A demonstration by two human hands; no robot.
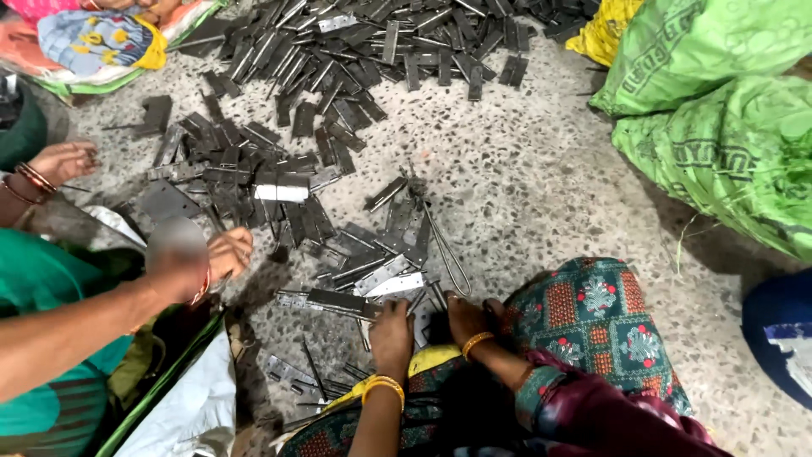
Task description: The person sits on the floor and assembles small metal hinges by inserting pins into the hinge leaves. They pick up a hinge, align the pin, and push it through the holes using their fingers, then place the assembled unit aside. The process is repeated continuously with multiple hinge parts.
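Both hands, left hand (392,328) and right hand (466,317), press on flat metal hinges (372,288); grip unclear. Hinges look stiff, heavy, sharp-edged; better hold the long sides.

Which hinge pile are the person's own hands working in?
The small pile nearest the knees, where the left hand and right hand rest; the bigger piles lie farther off.
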